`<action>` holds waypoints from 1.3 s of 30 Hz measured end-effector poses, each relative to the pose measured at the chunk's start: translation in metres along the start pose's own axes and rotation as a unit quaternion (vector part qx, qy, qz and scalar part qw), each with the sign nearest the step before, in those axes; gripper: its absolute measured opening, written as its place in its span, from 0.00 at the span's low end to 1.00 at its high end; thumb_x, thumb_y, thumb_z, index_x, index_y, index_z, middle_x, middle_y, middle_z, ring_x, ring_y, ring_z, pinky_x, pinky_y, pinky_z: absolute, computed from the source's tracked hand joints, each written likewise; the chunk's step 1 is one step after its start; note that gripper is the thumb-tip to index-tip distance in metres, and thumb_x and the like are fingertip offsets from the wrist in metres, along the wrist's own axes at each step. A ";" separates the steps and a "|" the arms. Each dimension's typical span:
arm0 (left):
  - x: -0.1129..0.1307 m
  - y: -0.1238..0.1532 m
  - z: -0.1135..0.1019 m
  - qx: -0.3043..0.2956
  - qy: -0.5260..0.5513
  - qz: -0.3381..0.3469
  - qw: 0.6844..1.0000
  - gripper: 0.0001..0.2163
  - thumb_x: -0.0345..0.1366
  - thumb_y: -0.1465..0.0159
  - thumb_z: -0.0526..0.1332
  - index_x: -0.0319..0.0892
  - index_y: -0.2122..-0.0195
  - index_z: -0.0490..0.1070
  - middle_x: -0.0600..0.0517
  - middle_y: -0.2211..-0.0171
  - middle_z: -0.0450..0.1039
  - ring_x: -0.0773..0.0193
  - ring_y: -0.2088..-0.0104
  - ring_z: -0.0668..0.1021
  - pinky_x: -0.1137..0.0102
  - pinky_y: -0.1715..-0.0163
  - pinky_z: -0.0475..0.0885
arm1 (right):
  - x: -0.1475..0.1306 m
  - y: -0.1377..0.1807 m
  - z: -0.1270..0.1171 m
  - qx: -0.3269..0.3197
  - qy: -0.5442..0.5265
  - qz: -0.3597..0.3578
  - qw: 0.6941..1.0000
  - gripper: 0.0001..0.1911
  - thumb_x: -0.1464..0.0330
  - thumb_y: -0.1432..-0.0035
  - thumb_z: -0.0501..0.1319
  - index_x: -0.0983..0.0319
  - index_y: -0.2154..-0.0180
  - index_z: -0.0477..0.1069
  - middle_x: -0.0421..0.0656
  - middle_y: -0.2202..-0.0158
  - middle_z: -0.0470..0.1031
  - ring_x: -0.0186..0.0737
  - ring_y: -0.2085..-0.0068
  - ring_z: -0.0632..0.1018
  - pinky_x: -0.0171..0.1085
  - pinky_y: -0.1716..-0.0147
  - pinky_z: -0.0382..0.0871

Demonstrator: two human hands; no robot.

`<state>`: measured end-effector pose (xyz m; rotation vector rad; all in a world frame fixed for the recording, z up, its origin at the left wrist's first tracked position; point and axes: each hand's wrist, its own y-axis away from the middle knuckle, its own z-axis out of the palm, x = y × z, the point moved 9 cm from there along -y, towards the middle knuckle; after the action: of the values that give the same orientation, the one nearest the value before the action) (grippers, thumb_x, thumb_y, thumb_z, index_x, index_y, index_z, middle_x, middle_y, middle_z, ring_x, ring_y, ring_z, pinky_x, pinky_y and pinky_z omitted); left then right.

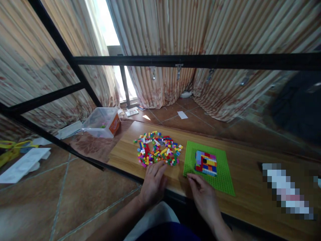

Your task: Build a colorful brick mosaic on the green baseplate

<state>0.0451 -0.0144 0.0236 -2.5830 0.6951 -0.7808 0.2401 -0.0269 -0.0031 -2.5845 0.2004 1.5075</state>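
Near six o'clock, our left hand (153, 182) lies flat and empty beside the scattered multicoloured plastic bricks (158, 152); a sweep could scatter them off the wooden table (248, 187). Our right hand (204, 195) pinches the green studded baseplate (222, 179).

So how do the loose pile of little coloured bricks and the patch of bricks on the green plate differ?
The loose pile of small coloured plastic bricks lies scattered and jumbled on the wooden table; the brick patch is packed flat into a neat rectangle on the green studded baseplate. The pile spreads wider. The left hand rests at the pile, the right hand at the baseplate's edge. Both mix many colours.
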 end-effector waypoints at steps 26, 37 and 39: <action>-0.083 -0.001 -0.011 0.093 0.606 -0.487 0.621 0.12 0.42 0.46 0.65 0.37 0.70 0.77 0.49 0.71 0.76 0.68 0.71 0.75 0.75 0.72 0.69 | -0.024 0.000 0.063 -0.079 -0.549 0.293 0.779 0.14 0.55 0.46 0.64 0.59 0.64 0.76 0.41 0.66 0.79 0.33 0.70 0.75 0.33 0.68 0.70; -0.128 -0.014 -0.025 0.121 0.449 -0.427 0.775 0.11 0.42 0.48 0.67 0.38 0.73 0.74 0.54 0.77 0.72 0.69 0.75 0.72 0.74 0.73 0.67 | -0.012 0.010 0.057 -0.063 -0.524 0.297 0.796 0.11 0.62 0.56 0.73 0.59 0.69 0.78 0.40 0.69 0.79 0.31 0.69 0.75 0.28 0.68 0.69; -0.156 -0.034 -0.044 0.159 0.326 -0.375 0.853 0.08 0.39 0.47 0.66 0.39 0.69 0.74 0.53 0.73 0.74 0.66 0.72 0.74 0.72 0.70 0.70 | 0.000 0.013 0.058 -0.094 -0.480 0.288 0.823 0.12 0.59 0.57 0.73 0.60 0.75 0.76 0.39 0.75 0.75 0.31 0.74 0.71 0.30 0.73 0.67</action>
<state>-0.0826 0.0905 0.0081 -2.2088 -0.3502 -1.8742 0.1883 -0.0286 -0.0323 -1.5635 0.7597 2.9345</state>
